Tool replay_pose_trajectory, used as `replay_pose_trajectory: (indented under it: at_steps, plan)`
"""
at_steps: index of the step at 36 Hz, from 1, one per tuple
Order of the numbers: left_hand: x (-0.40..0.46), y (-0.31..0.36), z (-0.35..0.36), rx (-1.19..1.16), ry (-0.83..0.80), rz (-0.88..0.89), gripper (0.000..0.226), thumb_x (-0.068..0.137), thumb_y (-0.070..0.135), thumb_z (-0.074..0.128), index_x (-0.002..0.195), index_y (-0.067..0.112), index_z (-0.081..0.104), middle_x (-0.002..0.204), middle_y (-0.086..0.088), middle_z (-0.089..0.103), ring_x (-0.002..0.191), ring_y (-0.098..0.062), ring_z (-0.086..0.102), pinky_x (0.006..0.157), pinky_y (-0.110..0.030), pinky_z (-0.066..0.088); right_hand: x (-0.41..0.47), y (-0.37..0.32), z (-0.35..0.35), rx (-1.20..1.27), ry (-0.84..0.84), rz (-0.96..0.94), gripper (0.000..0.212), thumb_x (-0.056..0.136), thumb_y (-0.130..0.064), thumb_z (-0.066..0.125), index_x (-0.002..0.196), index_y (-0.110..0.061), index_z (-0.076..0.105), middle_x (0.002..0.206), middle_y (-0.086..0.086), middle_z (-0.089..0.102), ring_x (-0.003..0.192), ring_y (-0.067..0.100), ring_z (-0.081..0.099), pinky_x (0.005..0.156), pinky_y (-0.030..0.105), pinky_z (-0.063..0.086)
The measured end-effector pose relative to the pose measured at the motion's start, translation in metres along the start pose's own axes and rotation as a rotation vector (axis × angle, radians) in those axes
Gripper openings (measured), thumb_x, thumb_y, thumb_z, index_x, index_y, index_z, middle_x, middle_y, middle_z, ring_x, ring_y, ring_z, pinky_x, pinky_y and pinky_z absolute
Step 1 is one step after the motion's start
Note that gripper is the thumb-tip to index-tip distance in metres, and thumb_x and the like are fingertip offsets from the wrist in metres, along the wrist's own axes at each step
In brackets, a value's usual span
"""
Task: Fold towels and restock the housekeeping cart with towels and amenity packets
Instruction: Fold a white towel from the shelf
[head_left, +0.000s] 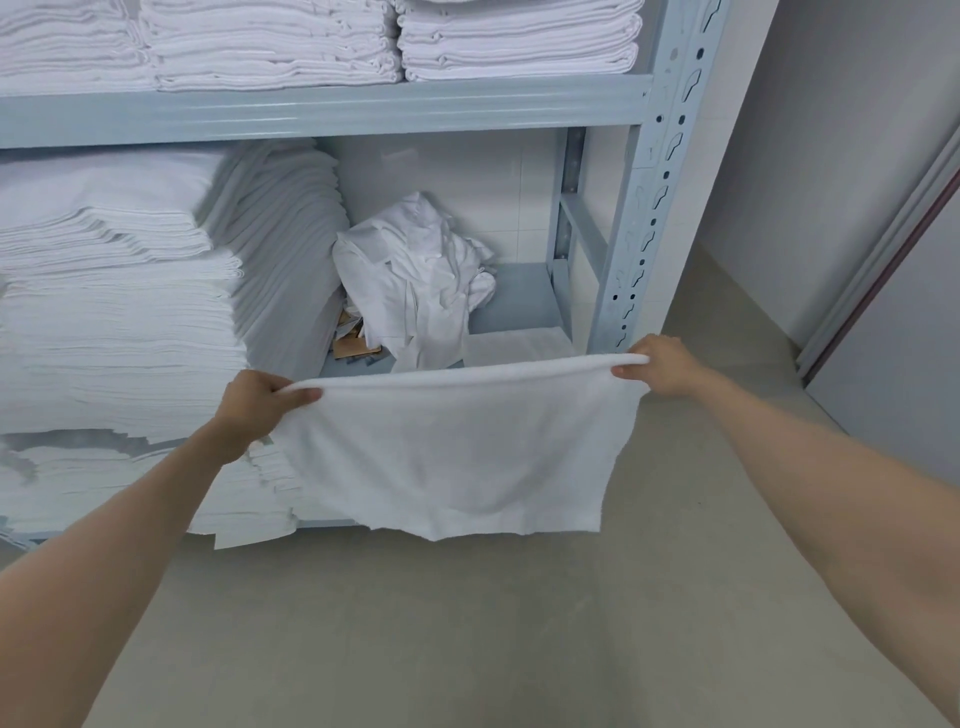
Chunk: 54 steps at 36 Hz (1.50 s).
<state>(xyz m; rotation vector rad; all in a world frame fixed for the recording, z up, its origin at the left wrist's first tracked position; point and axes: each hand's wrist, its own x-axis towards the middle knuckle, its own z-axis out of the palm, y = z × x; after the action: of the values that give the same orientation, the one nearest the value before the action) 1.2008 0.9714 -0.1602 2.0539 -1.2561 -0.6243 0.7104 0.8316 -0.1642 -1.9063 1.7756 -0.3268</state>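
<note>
From my head camera I see my left hand (260, 402) pinching one top corner of a white towel (457, 452), thumb and fingers clamped on the cloth, while my right hand (662, 364) pinches the other top corner the same way. The towel hangs stretched between them — its top edge folded over, its lower edge loose above the floor (467, 623). It hangs in front of a pale blue metal shelf rack (660, 171).

On the shelf behind it lies a crumpled heap of white linen (421, 280), with some brown paper packets (356, 345) at its foot. To the left stands a tall stack of folded white linen (119, 291) — more folded stacks (270, 47) fill the shelf above.
</note>
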Motion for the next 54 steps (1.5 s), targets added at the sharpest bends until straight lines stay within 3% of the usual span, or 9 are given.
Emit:
replay_pose_trajectory:
  at_steps: [4, 9, 12, 16, 18, 25, 37, 44, 54]
  plan:
    - [0.003, 0.000, -0.009, -0.256, 0.104, -0.104, 0.034, 0.066, 0.033, 0.092, 0.078, 0.006, 0.075, 0.079, -0.004, 0.069, 0.076, -0.021, 0.062, 0.068, -0.030, 0.049, -0.004, 0.009, -0.005, 0.323, -0.007, 0.092, 0.051, 0.084, -0.037, 0.078, 0.098, 0.011, 0.067, 0.086, 0.007, 0.053, 0.078, 0.019, 0.047, 0.072, 0.026, 0.032]
    - [0.002, -0.004, -0.014, -0.508, 0.132, -0.200, 0.040, 0.072, 0.022, 0.089, 0.101, 0.001, 0.071, 0.102, -0.012, 0.070, 0.084, -0.022, 0.066, 0.074, -0.031, 0.056, -0.010, 0.004, -0.005, 0.664, 0.045, 0.114, 0.031, 0.080, -0.037, 0.080, 0.080, -0.007, 0.073, 0.082, -0.004, 0.076, 0.064, 0.005, 0.070, 0.049, 0.010, 0.048]
    - [0.000, -0.007, -0.018, -0.665, 0.095, -0.260, 0.043, 0.078, 0.017, 0.084, 0.113, -0.004, 0.067, 0.113, -0.016, 0.069, 0.086, -0.023, 0.067, 0.062, -0.028, 0.061, -0.007, 0.005, -0.001, 0.812, 0.065, 0.172, 0.027, 0.083, -0.038, 0.078, 0.081, -0.011, 0.071, 0.081, -0.002, 0.077, 0.066, 0.011, 0.071, 0.060, 0.020, 0.053]
    - [-0.010, -0.007, 0.004, -0.536, 0.104, -0.445, 0.048, 0.071, 0.011, 0.089, 0.107, -0.008, 0.064, 0.112, -0.019, 0.066, 0.094, -0.032, 0.064, 0.078, -0.038, 0.057, -0.007, -0.001, 0.019, 0.284, 0.123, 0.248, 0.048, 0.088, -0.035, 0.074, 0.061, -0.018, 0.037, 0.070, 0.005, 0.047, 0.062, 0.020, 0.047, 0.055, 0.029, 0.031]
    - [-0.017, 0.001, 0.023, -0.444, 0.113, -0.482, 0.047, 0.066, 0.008, 0.092, 0.101, -0.009, 0.065, 0.108, -0.021, 0.067, 0.088, -0.033, 0.065, 0.080, -0.039, 0.056, -0.013, -0.015, 0.033, 0.126, 0.140, 0.249, 0.040, 0.090, -0.036, 0.068, 0.068, -0.013, 0.046, 0.087, 0.010, 0.052, 0.080, 0.026, 0.055, 0.062, 0.029, 0.036]
    - [-0.025, 0.059, 0.074, -0.404, 0.028, -0.280, 0.028, 0.067, 0.012, 0.092, 0.072, 0.000, 0.067, 0.076, -0.012, 0.068, 0.067, -0.025, 0.066, 0.058, -0.029, 0.056, -0.022, -0.082, 0.068, 0.193, 0.138, 0.057, 0.052, 0.089, -0.025, 0.069, 0.052, -0.014, 0.034, 0.056, 0.003, 0.037, 0.065, 0.022, 0.045, 0.045, 0.029, 0.022]
    - [-0.037, 0.142, 0.110, -0.298, -0.084, 0.077, 0.010, 0.086, 0.008, 0.071, 0.078, 0.005, 0.067, 0.078, -0.017, 0.063, 0.074, -0.023, 0.060, 0.077, -0.051, 0.058, -0.048, -0.173, 0.091, 0.384, 0.134, -0.177, 0.050, 0.090, -0.021, 0.062, 0.046, -0.011, 0.040, 0.049, 0.005, 0.045, 0.048, 0.018, 0.046, 0.052, 0.032, 0.036]
    - [-0.038, 0.144, 0.103, -0.355, -0.156, 0.094, 0.014, 0.092, 0.004, 0.065, 0.096, -0.005, 0.076, 0.097, -0.024, 0.074, 0.096, -0.038, 0.071, 0.089, -0.055, 0.057, -0.050, -0.169, 0.081, 0.834, -0.099, -0.120, 0.028, 0.091, -0.006, 0.047, 0.083, 0.010, 0.068, 0.073, 0.026, 0.071, 0.064, 0.040, 0.072, 0.067, 0.046, 0.062]
    - [-0.041, 0.148, 0.099, -0.488, -0.285, 0.133, 0.022, 0.099, 0.006, 0.058, 0.112, -0.006, 0.071, 0.107, -0.028, 0.072, 0.099, -0.035, 0.069, 0.100, -0.054, 0.052, -0.038, -0.155, 0.084, 0.677, 0.066, -0.254, 0.022, 0.093, -0.019, 0.068, 0.110, -0.009, 0.057, 0.071, 0.012, 0.070, 0.052, 0.025, 0.070, 0.051, 0.035, 0.060]
